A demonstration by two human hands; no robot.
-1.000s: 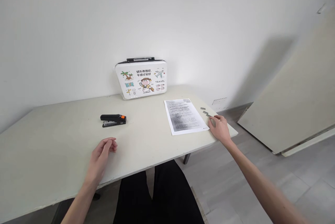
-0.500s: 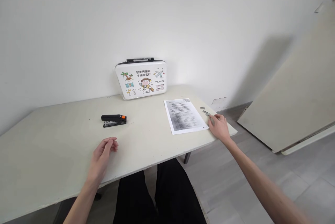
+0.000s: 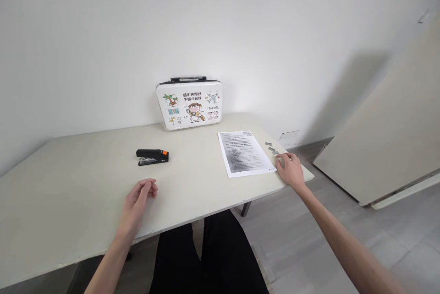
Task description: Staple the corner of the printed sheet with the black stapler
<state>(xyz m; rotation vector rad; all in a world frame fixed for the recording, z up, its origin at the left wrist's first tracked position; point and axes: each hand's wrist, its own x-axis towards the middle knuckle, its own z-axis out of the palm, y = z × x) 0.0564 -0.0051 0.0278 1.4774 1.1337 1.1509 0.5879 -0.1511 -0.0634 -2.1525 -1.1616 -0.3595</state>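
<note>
My right hand (image 3: 290, 169) rests at the right end of the table, its fingers bent downward and the thumb apart from the index finger. By its fingertips lie several small grey staple strips (image 3: 271, 149); the index fingertip is at the nearest one, and whether it touches is hard to tell. Left of this hand a printed sheet of paper (image 3: 244, 153) lies flat. My left hand (image 3: 139, 202) lies near the table's front edge, fingers loosely curled with the thumb against them, nothing visible in it. Beyond it a black stapler (image 3: 153, 157) with an orange button rests on the table.
A white case (image 3: 189, 105) with cartoon prints and a black handle stands upright against the wall at the back of the table (image 3: 85, 184). To the right, a large pale panel (image 3: 378, 147) leans by the wall on the grey floor.
The whole view has shifted slightly. Both hands, the stapler, the paper and the staple strips keep nearly the same places on the table.
</note>
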